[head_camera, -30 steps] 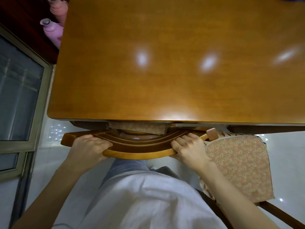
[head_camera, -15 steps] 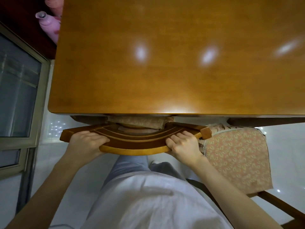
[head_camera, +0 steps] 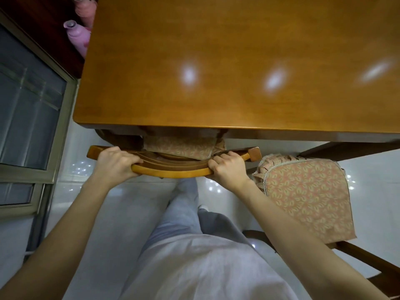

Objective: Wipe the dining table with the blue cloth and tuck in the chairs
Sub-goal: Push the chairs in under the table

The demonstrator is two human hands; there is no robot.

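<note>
"What have you got hold of?"

"The curved top rail of a wooden chair [head_camera: 171,169]. My left hand [head_camera: 114,164] is wrapped around the rail toward its left end, and my right hand [head_camera: 227,169] is clamped on it toward the right end, fingers [head_camera: 220,158] curled over the top edge. The two hands sit well apart, one at each side of the backrest."

"And where is the chair against the table?"

"Its seat goes under the near edge of the dining table [head_camera: 238,61], close to the table's left corner. A strip of the patterned seat cushion [head_camera: 184,148] shows between the table edge and the backrest; the rest of the seat is hidden beneath the top. The backrest itself stands just clear of the table edge."

"Is there another chair?"

"Yes, a second chair [head_camera: 368,263] to my right, with the same pink patterned cushion [head_camera: 307,195]. Nearly its whole seat is out in the open, only its far edge near the table."

"What about the blue cloth?"

"I cannot see it anywhere in this view. The tabletop shows only glossy wood with three bright reflections."

"Anything else around?"

"Pink bottles [head_camera: 78,37] beyond the table's far left corner, a glass door frame [head_camera: 54,135] on the left, and a white tiled floor [head_camera: 121,213] beneath me."
</note>
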